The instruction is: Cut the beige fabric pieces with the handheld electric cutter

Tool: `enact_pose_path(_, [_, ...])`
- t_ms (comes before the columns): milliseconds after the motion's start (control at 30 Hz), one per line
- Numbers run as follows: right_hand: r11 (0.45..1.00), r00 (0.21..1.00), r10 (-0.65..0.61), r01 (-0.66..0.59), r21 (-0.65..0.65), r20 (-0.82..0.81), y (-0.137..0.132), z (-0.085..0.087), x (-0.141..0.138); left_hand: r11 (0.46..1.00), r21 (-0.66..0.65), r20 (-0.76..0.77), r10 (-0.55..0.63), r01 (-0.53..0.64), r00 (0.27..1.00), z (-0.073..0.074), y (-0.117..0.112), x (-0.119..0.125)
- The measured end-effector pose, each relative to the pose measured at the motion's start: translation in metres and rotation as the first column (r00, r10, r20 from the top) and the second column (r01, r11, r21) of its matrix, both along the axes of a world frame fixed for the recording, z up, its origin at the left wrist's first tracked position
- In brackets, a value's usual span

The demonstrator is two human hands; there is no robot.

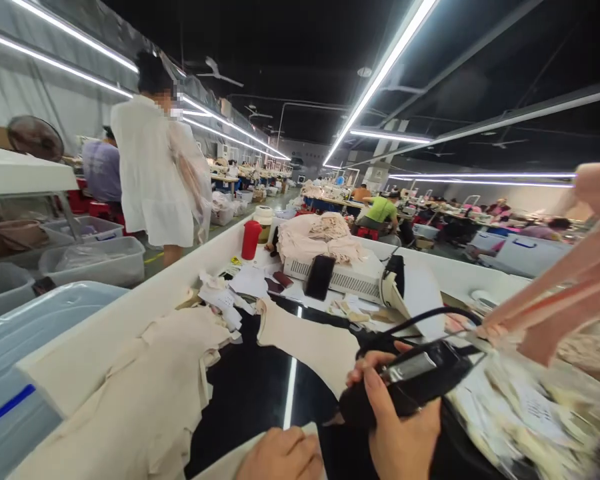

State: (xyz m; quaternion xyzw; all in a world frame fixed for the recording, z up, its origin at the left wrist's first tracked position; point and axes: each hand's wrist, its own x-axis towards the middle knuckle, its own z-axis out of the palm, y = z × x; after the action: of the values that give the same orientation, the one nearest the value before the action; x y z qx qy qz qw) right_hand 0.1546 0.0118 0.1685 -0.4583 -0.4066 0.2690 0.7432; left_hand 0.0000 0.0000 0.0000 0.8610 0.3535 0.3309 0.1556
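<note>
My right hand (400, 427) is wrapped around a black corded hand tool (430, 373) with a silver plate on its side; its exact kind I cannot make out. Low in the middle, my left hand (283, 457) has its fingers curled on a cream fabric piece (230, 467), and its fingertips are hidden. Both hands are over a glossy black work surface (250, 393). Ahead of the tool lies a curved cream fabric panel (305, 333), partly behind my right hand. To the left, a layered heap of cream fabric pieces (140, 380) spreads along the table.
A phone (319, 277) leans on a white vented box (300, 268) topped with pale cloth. Nearby stands a red bottle (251, 240). Pink fabric strips (555, 287) hang at right above scraps. A person in white (153, 173) stands beyond the table's left wall, near plastic bins (95, 260).
</note>
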Motion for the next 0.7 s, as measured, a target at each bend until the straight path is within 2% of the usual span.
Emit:
enact_pose_path(33, [0.998, 0.999, 0.040, -0.040, 0.048, -0.013, 0.002, -0.004, 0.001, 0.985, 0.170, -0.057, 0.011, -0.001, 0.998, 0.006, -0.004, 0.002])
enact_pose_path(67, [0.993, 0.997, 0.078, -0.076, 0.089, -0.020, 0.004, -0.008, 0.002, 0.930, 0.369, -0.112, 0.044, 0.000, 0.993, 0.013, -0.007, 0.002])
enact_pose_path(100, [0.987, 0.994, 0.107, -0.103, 0.120, -0.025, 0.005, -0.011, 0.003, 0.872, 0.489, -0.142, 0.068, 0.010, 0.988, 0.021, -0.009, 0.001])
enact_pose_path(133, [0.982, 0.991, 0.128, -0.123, 0.140, -0.028, 0.006, -0.013, 0.004, 0.829, 0.560, -0.151, 0.088, 0.011, 0.985, 0.029, -0.010, -0.001])
enact_pose_path(167, [0.978, 0.989, 0.145, -0.139, 0.153, -0.030, 0.006, -0.014, 0.004, 0.808, 0.589, -0.164, 0.102, 0.014, 0.981, 0.036, -0.010, -0.003])
enact_pose_path(233, [0.973, 0.985, 0.172, -0.165, 0.161, -0.030, 0.006, -0.014, 0.002, 0.814, 0.581, -0.192, 0.118, 0.016, 0.974, 0.045, -0.011, -0.006])
enact_pose_path(300, [0.970, 0.982, 0.189, -0.183, 0.159, -0.026, 0.004, -0.013, 0.001, 0.822, 0.569, -0.213, 0.129, 0.016, 0.969, 0.047, -0.011, -0.007])
enact_pose_path(500, [0.971, 0.980, 0.194, -0.185, 0.149, -0.044, 0.003, -0.016, -0.002, 0.816, 0.578, -0.203, 0.154, -0.009, 0.967, 0.041, -0.013, -0.006])
enact_pose_path(700, [0.967, 0.977, 0.209, -0.200, 0.158, -0.042, 0.005, -0.020, -0.006, 0.821, 0.571, -0.240, 0.153, 0.012, 0.959, 0.041, -0.013, -0.008])
